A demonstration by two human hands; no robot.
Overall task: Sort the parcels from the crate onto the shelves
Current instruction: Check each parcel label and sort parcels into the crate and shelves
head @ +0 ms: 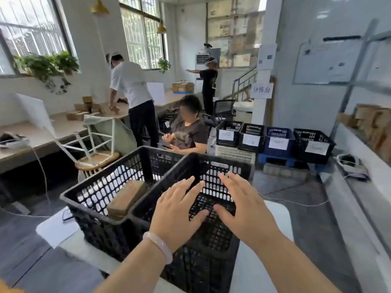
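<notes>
Currently the left black perforated plastic crate (95, 193) on the white tabletop (275, 216) holds one brown cardboard parcel (127, 197), tilted. The left hand (177, 210) and right hand (243, 210) hover over the adjoining right black crate (218, 172), fingers spread, gripping nothing. A seated person (188, 132) is beyond the crates, and a metal shelf with cardboard boxes (370, 123) is far right.

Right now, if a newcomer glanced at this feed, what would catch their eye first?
The left hand and right hand are spread open over the right-hand black crate, in which no parcel shows. One brown cardboard parcel leans in the left-hand black crate beside it. Farther back on the right stands a row of labelled crates.
</notes>
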